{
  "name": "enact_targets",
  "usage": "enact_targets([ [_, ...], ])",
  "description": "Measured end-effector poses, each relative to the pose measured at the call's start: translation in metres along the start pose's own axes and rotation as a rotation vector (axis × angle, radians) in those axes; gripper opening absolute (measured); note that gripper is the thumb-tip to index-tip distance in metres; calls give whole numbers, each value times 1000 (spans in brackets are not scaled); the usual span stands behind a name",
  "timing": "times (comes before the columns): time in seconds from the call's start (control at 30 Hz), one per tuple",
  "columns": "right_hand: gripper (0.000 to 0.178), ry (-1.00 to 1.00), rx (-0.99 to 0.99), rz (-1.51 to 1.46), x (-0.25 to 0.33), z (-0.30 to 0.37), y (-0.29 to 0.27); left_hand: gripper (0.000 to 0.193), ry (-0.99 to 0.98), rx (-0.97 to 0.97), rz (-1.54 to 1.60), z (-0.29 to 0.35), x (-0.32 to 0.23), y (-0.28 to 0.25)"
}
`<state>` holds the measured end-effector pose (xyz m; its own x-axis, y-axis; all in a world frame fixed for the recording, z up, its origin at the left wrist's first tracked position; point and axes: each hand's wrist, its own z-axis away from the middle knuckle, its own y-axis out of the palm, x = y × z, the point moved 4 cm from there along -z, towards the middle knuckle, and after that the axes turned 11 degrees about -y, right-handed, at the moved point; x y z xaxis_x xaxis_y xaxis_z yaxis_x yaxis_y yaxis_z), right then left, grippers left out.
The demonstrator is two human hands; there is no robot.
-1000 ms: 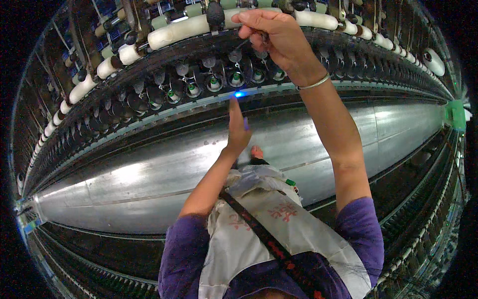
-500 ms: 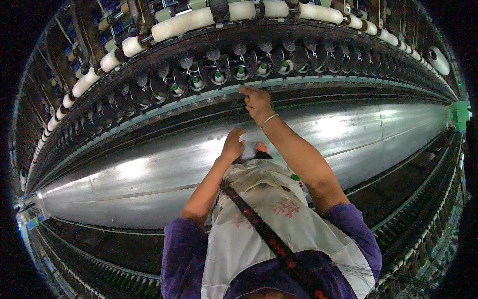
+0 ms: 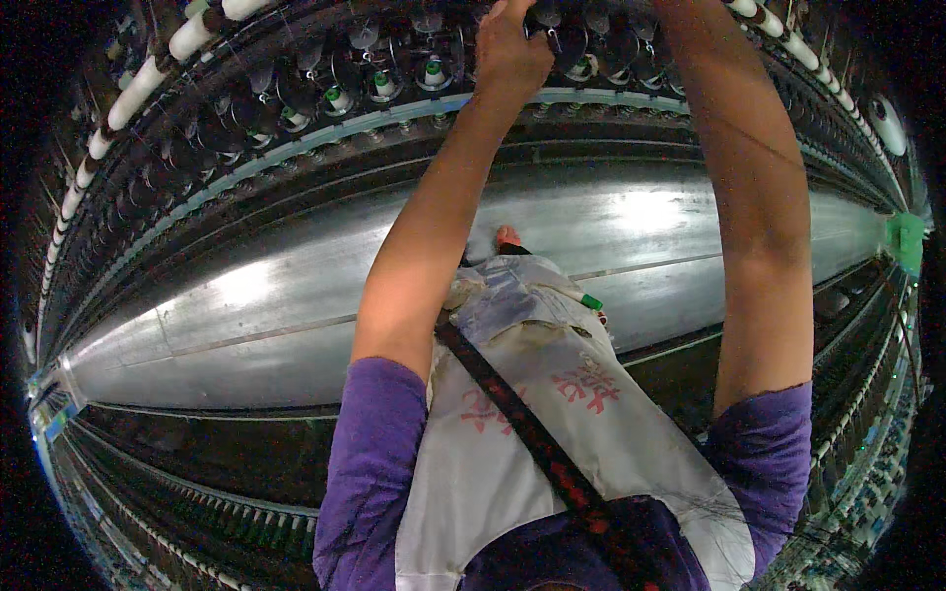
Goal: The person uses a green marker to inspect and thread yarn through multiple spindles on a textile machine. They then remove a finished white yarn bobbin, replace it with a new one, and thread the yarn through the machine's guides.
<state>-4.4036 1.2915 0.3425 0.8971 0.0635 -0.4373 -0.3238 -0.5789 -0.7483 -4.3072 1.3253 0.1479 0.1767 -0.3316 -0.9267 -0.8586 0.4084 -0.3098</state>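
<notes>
My left hand (image 3: 512,59) is raised to the row of spindles on a spinning frame, at the top edge of the view. Its fingers are bunched and partly cut off by that edge; whatever they pinch is not visible. Left of it, small bobbins (image 3: 434,74) with green tops and white yarn sit inside dark rings. My right forearm (image 3: 744,138) reaches up past the same row, and its hand lies beyond the top edge. Below my left wrist runs a pale rail (image 3: 414,108) along the spindles.
White rollers (image 3: 192,34) curve along the upper left of the machine. A shiny metal-looking aisle floor (image 3: 266,325) runs between this frame and another row of spindles (image 3: 246,522) behind me. A green object (image 3: 905,241) stands at the aisle's right end. I wear a white apron (image 3: 532,424).
Both arms have stretched up and forward. My left hand rose from above the floor to the spindles; my right hand went from the rail out of the top of the view.
</notes>
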Motion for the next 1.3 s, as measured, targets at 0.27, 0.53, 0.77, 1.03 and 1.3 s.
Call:
enact_targets([
  [0.27, 13, 37, 84, -164, 17, -30, 21, 64, 69, -261, -232, -13, -4, 13],
  [0.53, 11, 50, 20, -219, 26, -8, 9, 76, -19, -47, -581, 11, -6, 13],
  [0.77, 11, 41, -56, -301, 99, 112, 18, 28, -37, 125, -28, 106, -2, -47],
  [1.03, 72, 1062, -372, -2353, 247, 251, 54, 26, 92, 5, -81, 155, 61, -58],
  [1.3, 102, 736, -201, -2486, 246, 252, 49, 33, 38, -15, -137, 145, 119, -52],
])
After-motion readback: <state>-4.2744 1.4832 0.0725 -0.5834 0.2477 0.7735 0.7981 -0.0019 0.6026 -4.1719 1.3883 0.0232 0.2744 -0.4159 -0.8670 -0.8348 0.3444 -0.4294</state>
